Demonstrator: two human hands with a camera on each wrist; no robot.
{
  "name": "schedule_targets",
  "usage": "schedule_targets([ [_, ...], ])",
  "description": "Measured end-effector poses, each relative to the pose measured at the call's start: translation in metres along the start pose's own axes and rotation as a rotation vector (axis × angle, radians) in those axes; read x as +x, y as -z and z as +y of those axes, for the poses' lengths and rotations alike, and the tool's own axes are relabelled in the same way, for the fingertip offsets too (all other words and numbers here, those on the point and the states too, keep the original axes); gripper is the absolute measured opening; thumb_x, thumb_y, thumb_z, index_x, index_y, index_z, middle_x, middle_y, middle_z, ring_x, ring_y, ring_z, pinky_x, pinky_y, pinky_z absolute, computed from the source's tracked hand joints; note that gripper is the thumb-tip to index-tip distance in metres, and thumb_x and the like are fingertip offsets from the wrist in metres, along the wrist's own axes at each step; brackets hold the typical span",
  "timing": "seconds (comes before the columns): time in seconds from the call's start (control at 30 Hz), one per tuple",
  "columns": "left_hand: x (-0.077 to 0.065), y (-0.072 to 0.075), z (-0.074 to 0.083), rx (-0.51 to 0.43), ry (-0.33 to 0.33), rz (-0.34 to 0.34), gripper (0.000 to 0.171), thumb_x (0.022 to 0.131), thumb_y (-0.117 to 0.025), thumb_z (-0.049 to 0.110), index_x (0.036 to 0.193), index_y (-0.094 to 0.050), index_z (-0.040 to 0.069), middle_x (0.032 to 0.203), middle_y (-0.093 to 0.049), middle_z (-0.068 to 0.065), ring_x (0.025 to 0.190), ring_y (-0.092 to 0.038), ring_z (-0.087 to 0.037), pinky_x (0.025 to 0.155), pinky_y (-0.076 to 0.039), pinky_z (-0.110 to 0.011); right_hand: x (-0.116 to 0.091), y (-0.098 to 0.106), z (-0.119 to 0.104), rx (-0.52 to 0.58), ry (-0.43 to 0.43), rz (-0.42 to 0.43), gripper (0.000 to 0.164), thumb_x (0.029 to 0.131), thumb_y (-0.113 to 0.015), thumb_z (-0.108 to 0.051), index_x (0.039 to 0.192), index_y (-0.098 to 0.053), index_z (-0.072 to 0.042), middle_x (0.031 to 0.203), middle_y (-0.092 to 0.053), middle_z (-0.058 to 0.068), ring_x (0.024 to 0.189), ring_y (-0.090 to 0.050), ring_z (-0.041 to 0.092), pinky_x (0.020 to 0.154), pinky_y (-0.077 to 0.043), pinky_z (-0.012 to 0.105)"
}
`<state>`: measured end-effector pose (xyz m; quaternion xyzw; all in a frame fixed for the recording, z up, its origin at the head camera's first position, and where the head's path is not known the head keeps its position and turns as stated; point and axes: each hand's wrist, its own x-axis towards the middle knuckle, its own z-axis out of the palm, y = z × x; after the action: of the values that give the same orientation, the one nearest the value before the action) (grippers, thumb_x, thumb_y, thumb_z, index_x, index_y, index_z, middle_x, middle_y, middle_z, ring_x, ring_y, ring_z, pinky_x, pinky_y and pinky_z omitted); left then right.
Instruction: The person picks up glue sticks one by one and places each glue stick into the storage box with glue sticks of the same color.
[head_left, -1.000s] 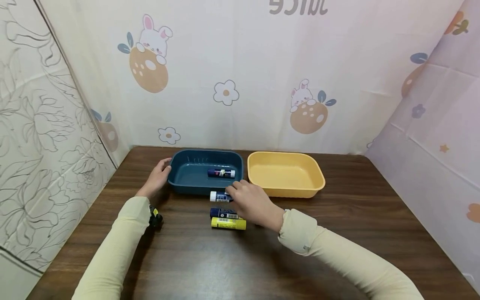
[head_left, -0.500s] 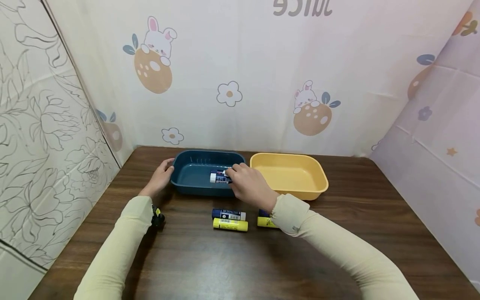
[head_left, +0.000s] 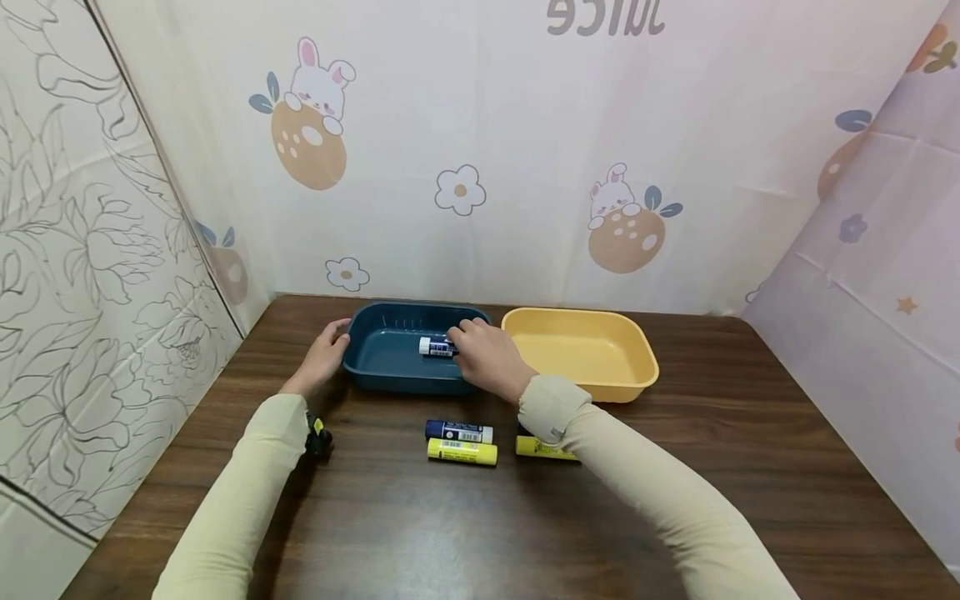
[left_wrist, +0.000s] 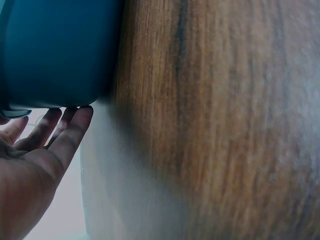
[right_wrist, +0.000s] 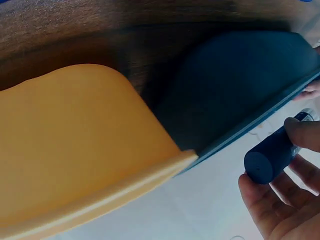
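Observation:
My right hand is above the right part of the dark blue tray. It pinches a dark blue glue stick with a white end; the right wrist view shows thumb and fingers on opposite sides of this glue stick. Whether it touches the tray floor I cannot tell. Another glue stick, seen earlier in the tray, is hidden now. At the tray's left end rests my left hand. Its fingers are fairly straight and touch the outer wall of the tray.
A yellow tray stands just right of the blue one. In front lie a dark blue glue stick and a yellow glue stick. Another yellow glue stick is partly under my right sleeve. A patterned curtain hangs behind the table.
My right hand has carried the blue glue stick from the table in front, over the blue tray's near rim, to above its inside. The left hand has stayed at the tray's end.

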<state>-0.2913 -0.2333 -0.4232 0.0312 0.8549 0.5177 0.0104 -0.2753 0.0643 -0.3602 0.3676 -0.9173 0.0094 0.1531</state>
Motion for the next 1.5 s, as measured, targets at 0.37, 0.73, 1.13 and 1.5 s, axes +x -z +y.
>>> schedule_targets([
  [0.37, 0.0, 0.001, -0.002, 0.004, 0.002, -0.001, 0.048, 0.106, -0.027, 0.019, 0.149, -0.02, -0.001, 0.148, -0.027, -0.029, 0.133, -0.029, -0.041, 0.106, -0.027, -0.055, 0.022, -0.019, 0.007, 0.065, -0.132, -0.2, 0.03, 0.09, -0.067, -0.021, 0.117, -0.065, -0.009, 0.104, -0.065, 0.005, 0.091, -0.059, 0.017, 0.076, -0.052, 0.031],
  [0.73, 0.0, 0.001, -0.003, -0.01, 0.005, -0.012, 0.049, 0.106, -0.027, 0.02, 0.15, -0.019, 0.001, 0.146, -0.028, -0.03, 0.132, -0.03, -0.042, 0.104, -0.028, -0.056, 0.03, -0.031, 0.007, 0.117, -0.192, -0.327, 0.02, 0.089, -0.068, -0.018, 0.107, -0.069, -0.009, 0.097, -0.067, 0.003, 0.079, -0.058, 0.014, 0.075, -0.052, 0.031],
  [1.13, 0.002, 0.001, -0.006, -0.018, 0.003, -0.004, 0.049, 0.106, -0.027, 0.021, 0.15, -0.019, 0.002, 0.148, -0.026, -0.028, 0.134, -0.029, -0.041, 0.105, -0.028, -0.055, 0.038, -0.038, 0.006, 0.096, -0.228, -0.421, 0.026, 0.088, -0.069, -0.023, 0.111, -0.068, -0.009, 0.097, -0.066, 0.004, 0.077, -0.058, 0.015, 0.074, -0.053, 0.033],
  [1.5, 0.002, 0.0, -0.006, -0.022, 0.008, 0.007, 0.048, 0.105, -0.028, 0.02, 0.15, -0.021, 0.002, 0.148, -0.028, -0.027, 0.133, -0.03, -0.04, 0.106, -0.027, -0.054, 0.042, -0.042, 0.004, 0.1, -0.25, -0.466, 0.026, 0.089, -0.069, -0.022, 0.112, -0.066, -0.009, 0.099, -0.065, 0.005, 0.082, -0.057, 0.016, 0.077, -0.052, 0.035],
])
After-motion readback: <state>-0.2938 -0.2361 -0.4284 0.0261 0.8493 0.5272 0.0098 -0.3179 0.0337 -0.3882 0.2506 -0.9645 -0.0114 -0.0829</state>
